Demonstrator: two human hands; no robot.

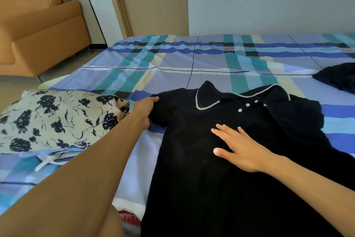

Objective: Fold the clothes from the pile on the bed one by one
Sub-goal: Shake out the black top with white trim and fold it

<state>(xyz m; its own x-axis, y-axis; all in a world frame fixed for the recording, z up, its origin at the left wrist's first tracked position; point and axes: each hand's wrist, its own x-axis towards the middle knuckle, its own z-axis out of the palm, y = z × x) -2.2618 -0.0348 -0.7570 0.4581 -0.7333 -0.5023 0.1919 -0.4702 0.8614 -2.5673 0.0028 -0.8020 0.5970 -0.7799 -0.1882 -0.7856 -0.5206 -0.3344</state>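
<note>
A black collared dress (192,179) with pearl trim and white buttons lies spread flat, front up, on the bed (172,60). My left hand (144,111) grips the edge of its left short sleeve. My right hand (238,148) lies flat with straight fingers on the chest of the dress, below the buttons. A cream garment with dark blue flowers (57,119) lies folded at the left, beside my left forearm. Another dark garment (338,77) lies bunched at the right edge of the bed.
The bed carries a plaid sheet in blue, teal and pale yellow. An orange sofa (38,25) stands on the floor beyond the bed's left side. A wall and a door frame (123,6) rise behind the bed.
</note>
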